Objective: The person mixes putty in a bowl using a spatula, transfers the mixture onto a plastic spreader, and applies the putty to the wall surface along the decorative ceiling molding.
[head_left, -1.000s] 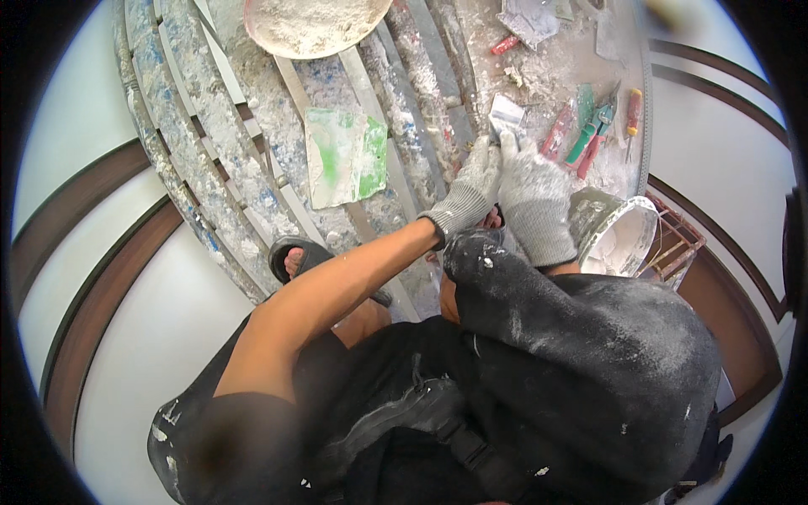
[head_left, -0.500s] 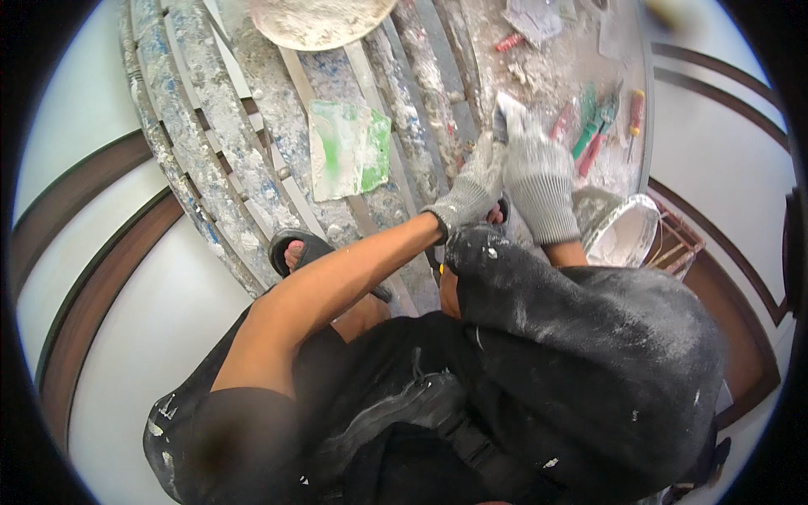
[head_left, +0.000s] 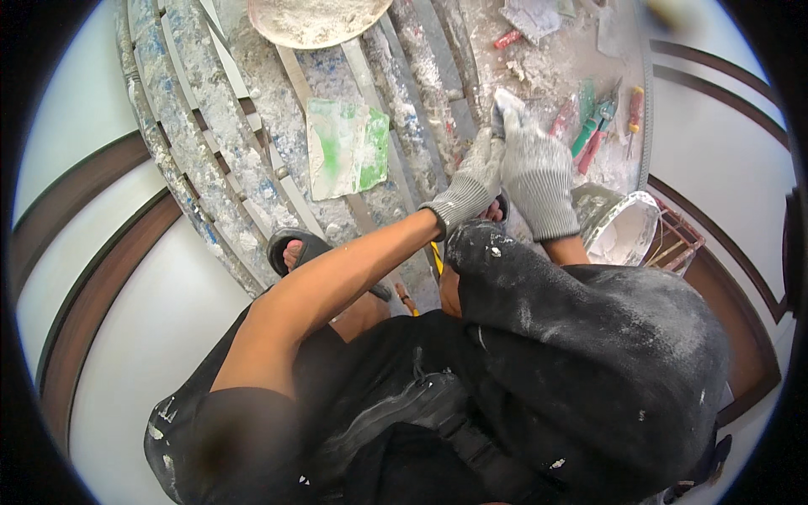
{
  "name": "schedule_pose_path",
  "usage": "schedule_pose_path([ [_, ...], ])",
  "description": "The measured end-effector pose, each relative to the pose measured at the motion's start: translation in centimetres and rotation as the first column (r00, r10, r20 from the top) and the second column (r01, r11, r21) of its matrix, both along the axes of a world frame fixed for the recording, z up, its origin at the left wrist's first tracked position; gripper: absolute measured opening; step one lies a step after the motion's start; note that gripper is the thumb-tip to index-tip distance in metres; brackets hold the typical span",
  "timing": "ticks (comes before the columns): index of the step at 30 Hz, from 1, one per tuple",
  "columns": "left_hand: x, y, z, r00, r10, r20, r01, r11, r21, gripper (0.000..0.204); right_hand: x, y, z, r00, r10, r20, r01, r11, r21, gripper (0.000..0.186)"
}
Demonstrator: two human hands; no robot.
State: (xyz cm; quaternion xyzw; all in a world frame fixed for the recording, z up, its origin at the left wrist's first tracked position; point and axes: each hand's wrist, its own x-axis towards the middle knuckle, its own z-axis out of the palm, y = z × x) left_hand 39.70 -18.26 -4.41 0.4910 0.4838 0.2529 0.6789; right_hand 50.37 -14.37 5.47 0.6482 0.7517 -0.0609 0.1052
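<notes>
Both my hands wear grey knitted gloves dusted with white and meet above the slatted platform, just right of the middle. My left hand (head_left: 471,183) has its fingers curled close beside the right one. My right hand (head_left: 540,172) is closed, with its fingers bent toward the left. A small dark grey edge shows between them; most of whatever they grip is hidden. To the left, a green flat piece (head_left: 374,160) smeared with white plaster lies on the slats (head_left: 252,160), apart from both hands.
A round basin (head_left: 320,23) of whitish material stands at the far edge. On the right lie pliers (head_left: 596,139) with green and red handles and a screwdriver (head_left: 635,114). A plaster-caked bucket (head_left: 635,231) leans by my right knee. My sandalled foot (head_left: 295,251) rests on the slats.
The hands stay together in almost the same place, with only a slight shift. A yellow strip and a small brownish thing now show more below my left wrist, between my legs.
</notes>
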Motion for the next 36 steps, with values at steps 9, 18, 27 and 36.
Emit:
schedule_pose_path([
  [9,2.3,-2.1,-3.7,0.993,0.084,0.081,-0.074,0.99,-0.124,0.057,-0.3,-0.3,0.0,1.0,0.0,0.014,0.001,1.0,-0.023,0.041],
  [18,1.6,-2.4,-5.2,1.0,-0.017,0.007,0.014,0.957,0.289,0.061,-0.4,-1.6,0.6,0.999,0.033,0.024,-0.034,0.999,0.026,0.04],
  [27,0.6,0.0,-1.0,0.997,-0.044,0.06,0.052,0.988,-0.143,0.056,-3.9,-0.2,4.6,0.961,-0.257,0.103,0.276,0.897,-0.346,0.039],
  [36,0.8,-0.1,-1.2,0.996,-0.045,0.076,0.055,0.99,-0.127,0.054,0.1,-0.6,-0.3,1.0,0.001,-0.008,-0.001,1.0,0.005,0.046],
])
